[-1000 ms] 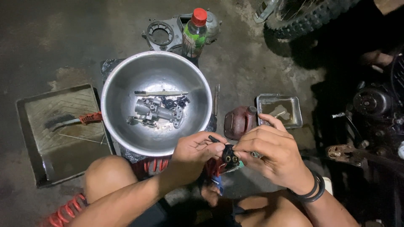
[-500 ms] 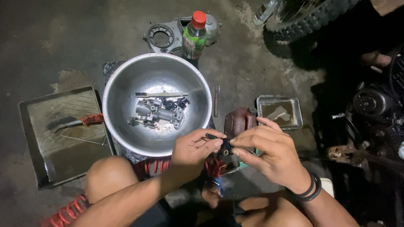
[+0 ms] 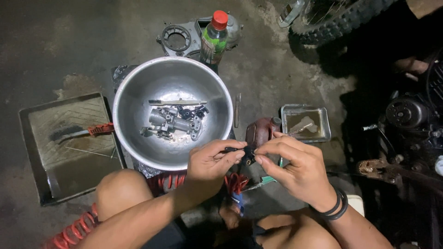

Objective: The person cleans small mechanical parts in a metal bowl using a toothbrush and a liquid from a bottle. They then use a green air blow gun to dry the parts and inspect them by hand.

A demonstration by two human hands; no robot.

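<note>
My left hand [image 3: 210, 165] and my right hand [image 3: 295, 170] meet just below the rim of a large metal bowl [image 3: 134, 87]. Both pinch a small black part [image 3: 248, 153] between fingertips; a thin black piece sticks out leftward from it over my left fingers. Inside the bowl lie a grey carburetor body [image 3: 173, 122], several small dark parts and a toothbrush [image 3: 175, 102]. Black bands circle my right wrist.
A flat metal tray [image 3: 46, 138] with a red-handled brush [image 3: 83, 133] lies at left. A small metal tray [image 3: 307, 122], a dark red can [image 3: 260, 132], a green bottle with red cap [image 3: 213, 39], an engine cover [image 3: 177, 39], a red coiled hose [image 3: 74, 230] and motorcycle parts [image 3: 410, 115] surround me.
Both hands have moved slightly upward and together, and the small black part has turned between my fingers. The view has shifted a little.
</note>
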